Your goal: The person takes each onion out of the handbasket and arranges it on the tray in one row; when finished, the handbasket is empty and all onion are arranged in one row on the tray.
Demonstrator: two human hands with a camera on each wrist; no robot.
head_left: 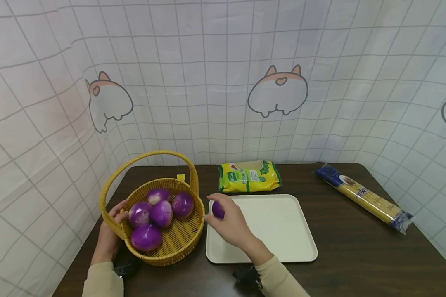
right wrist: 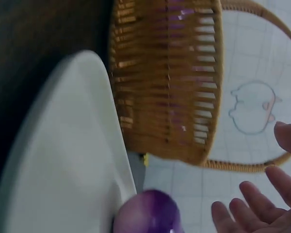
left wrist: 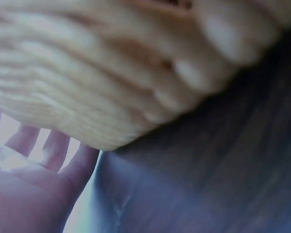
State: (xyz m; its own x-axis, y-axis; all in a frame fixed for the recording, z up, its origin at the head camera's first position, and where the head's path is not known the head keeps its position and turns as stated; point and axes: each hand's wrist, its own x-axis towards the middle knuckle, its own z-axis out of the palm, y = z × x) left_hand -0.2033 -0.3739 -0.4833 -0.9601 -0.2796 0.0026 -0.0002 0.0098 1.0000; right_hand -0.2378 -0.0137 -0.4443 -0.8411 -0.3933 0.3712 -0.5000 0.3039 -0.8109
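A wicker basket with an arched handle holds several purple onions. My left hand rests against the basket's left side, its fingers fairly straight along the weave in the left wrist view. To the basket's right, one purple onion sits at the left end of a white tray. My right hand is over that end of the tray, thumb and fingers spread. In the right wrist view, a gap shows between the right hand and the onion.
Behind the tray lies a yellow-green Knorr packet. A long pack of spaghetti lies slantwise at the right of the dark wooden table. A white gridded cloth hangs behind the table's far edge.
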